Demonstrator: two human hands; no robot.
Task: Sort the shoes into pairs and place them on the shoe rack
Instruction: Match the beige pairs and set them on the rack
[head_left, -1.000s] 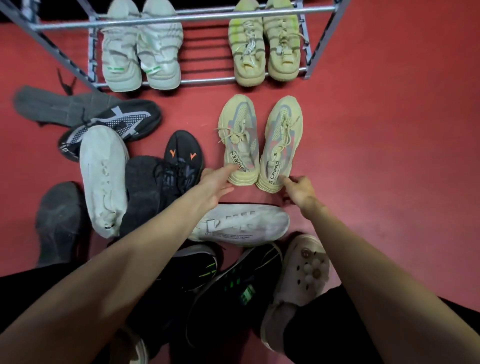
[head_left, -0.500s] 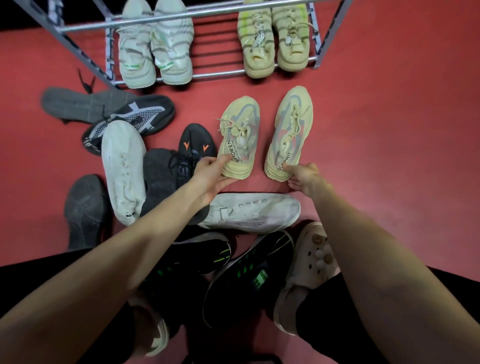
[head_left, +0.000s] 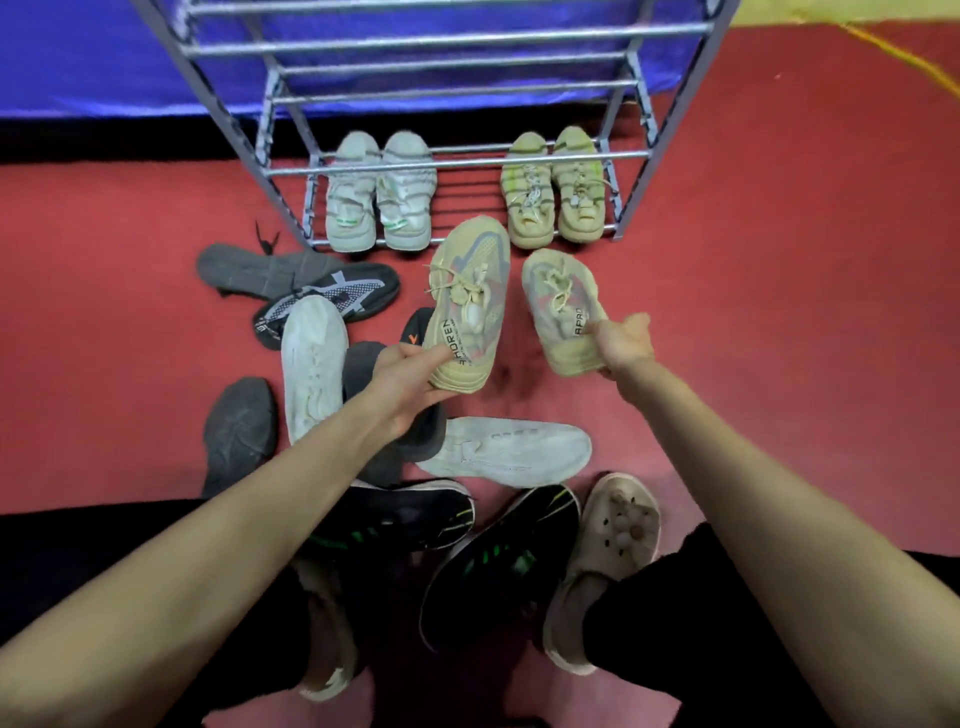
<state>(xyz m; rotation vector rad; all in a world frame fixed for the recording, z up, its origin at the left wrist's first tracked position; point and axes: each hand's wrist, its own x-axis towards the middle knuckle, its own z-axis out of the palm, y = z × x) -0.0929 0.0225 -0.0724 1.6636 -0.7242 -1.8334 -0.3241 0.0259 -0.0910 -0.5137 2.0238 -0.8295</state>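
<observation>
My left hand (head_left: 410, 382) grips the heel of a pale yellow sneaker (head_left: 470, 296) and holds it off the floor, toe toward the rack. My right hand (head_left: 623, 343) grips the heel of the matching yellow sneaker (head_left: 558, 299), also lifted. The grey metal shoe rack (head_left: 452, 161) stands just beyond. Its bottom shelf holds a whitish pair (head_left: 379, 192) on the left and a yellow-green pair (head_left: 553, 189) on the right. The upper shelves that I can see are bare.
Loose shoes lie on the red floor at left and near me: a grey shoe (head_left: 249, 267), a black patterned shoe (head_left: 332, 296), two white sneakers (head_left: 314, 364) (head_left: 511, 449), a dark grey shoe (head_left: 239, 428), black-and-green sneakers (head_left: 498, 561). A beige clog (head_left: 608, 551) is on my foot.
Both hands have closed on the heels of the yellow sneakers and lifted them off the floor toward the rack. My view has tilted up, showing more of the rack.
</observation>
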